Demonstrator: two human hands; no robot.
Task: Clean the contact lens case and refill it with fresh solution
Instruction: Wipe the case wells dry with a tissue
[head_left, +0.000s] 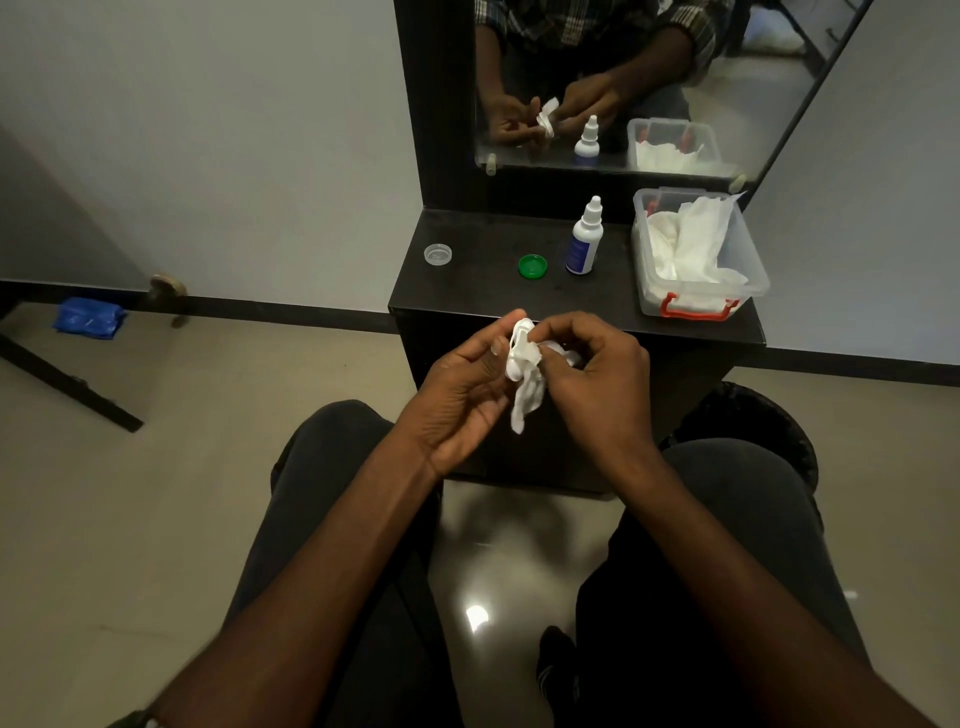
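Note:
Between my thighs, just in front of the black shelf (467, 291), my left hand (462, 395) holds the white lens case (521, 335) upright by thumb and fingers. My right hand (597, 379) pinches a crumpled white tissue (527, 400) against the case; the tissue hangs down below it. On the shelf lie a green cap (532, 266) and a clear cap (437, 254), both off the case. The white and blue solution bottle (584, 239) stands upright, closed, behind the green cap.
A clear plastic box (748, 249) with red latches holds white tissues at the shelf's right end. A mirror (727, 104) rises behind the shelf. A dark bin (753, 415) stands on the floor to the right, a blue packet (88, 318) by the left wall.

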